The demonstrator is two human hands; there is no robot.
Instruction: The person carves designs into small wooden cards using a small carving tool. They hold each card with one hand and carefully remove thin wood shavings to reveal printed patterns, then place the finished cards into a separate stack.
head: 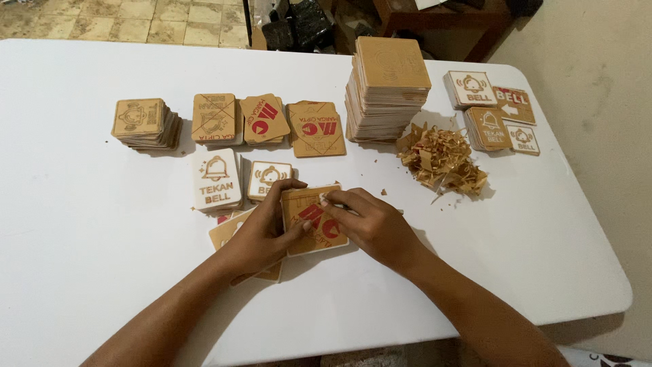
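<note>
Grip-wise, left hand (pixel 261 228) pinches the square plaque (pixel 314 219) by its left edge; right hand (pixel 370 223) fingertips pinch at its top edge; plaque lies flat mid-table (pixel 81 224), slightly tilted clockwise, no real long axis; open room toward the near edge.

Square tan plaque (pixel 314 219): near-left and right parts covered by the left hand (pixel 261 231) and right hand (pixel 370 224); red design only partly legible.
Plaques beneath left hand (pixel 231 231): mostly hidden, count cannot be told.
Right fingertips (pixel 327 201): whatever they pinch is too small to tell.
Both forearms: cut off by near edge.
Dark objects (pixel 299 24) and wooden furniture (pixel 435 20) beyond table (pixel 81 224): cut by far edge, kind unclear.
</note>
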